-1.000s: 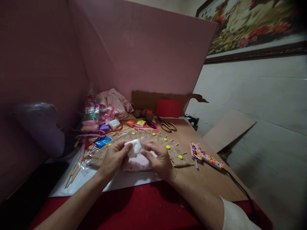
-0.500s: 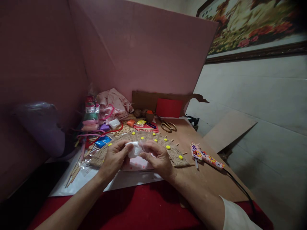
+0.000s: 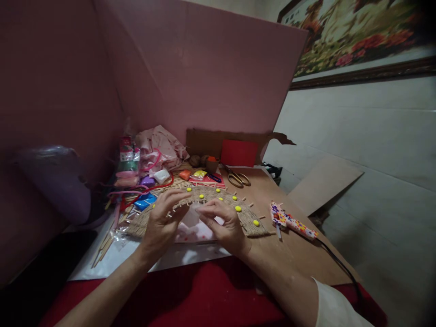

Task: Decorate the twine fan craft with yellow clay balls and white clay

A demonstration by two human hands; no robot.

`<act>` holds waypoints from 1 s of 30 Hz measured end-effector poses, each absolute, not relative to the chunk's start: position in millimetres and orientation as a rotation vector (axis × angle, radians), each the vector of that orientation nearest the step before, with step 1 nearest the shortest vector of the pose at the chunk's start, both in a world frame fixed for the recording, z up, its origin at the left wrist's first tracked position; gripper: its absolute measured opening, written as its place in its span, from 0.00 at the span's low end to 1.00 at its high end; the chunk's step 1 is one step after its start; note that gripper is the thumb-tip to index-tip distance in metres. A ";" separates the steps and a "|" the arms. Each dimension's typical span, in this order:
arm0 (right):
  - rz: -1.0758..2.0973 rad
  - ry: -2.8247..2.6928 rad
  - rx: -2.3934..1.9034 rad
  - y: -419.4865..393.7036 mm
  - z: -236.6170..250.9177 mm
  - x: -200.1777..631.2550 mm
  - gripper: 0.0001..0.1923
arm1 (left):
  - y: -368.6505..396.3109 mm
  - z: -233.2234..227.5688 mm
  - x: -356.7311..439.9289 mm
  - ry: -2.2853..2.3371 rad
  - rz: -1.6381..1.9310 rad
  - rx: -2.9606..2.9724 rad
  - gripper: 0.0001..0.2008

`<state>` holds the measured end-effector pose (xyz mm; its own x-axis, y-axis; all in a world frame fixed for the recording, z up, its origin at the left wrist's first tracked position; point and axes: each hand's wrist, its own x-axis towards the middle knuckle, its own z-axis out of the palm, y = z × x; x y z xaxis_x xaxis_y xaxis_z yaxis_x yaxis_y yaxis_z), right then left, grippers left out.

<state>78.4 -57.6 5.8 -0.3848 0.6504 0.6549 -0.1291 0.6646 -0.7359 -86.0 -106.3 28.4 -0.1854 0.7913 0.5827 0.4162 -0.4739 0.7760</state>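
My left hand and my right hand meet over a pale pink dotted sheet at the table's near edge. Between them is a small white soft lump, partly hidden. My right hand's thumb and fingers pinch its right side. The fingers of my left hand are blurred and stretched out apart above its left side, and its grip is hidden. Just behind the hands lies an arch woven of twine over sticks, studded with yellow dots.
A flower-patterned glue gun with a black cord lies to the right on the wooden board. Behind are scissors, a red card, small coloured packets, pink cloth and loose sticks. Pink panels wall in the back and left.
My left hand's fingers have lifted and spread over the white lump, which now shows less. My right hand has stayed almost in place, still pinching it.
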 end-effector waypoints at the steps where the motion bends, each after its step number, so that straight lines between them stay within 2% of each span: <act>1: 0.979 -1.784 -0.400 -57.3 7.1 79.6 0.06 | -107.0 29.8 -86.7 1.320 1.651 1.802 0.08; 5: 1.418 -1.735 -0.339 -53.8 12.4 83.6 0.07 | -110.7 32.3 -89.3 1.132 1.355 1.652 0.09; 14: 1.905 -1.555 -0.360 -53.2 10.8 85.7 0.11 | -115.0 28.7 -92.9 0.907 1.113 1.401 0.08; 30: 2.125 -1.463 -0.293 -48.8 3.0 85.8 0.10 | -116.9 30.0 -92.0 0.751 0.945 1.291 0.11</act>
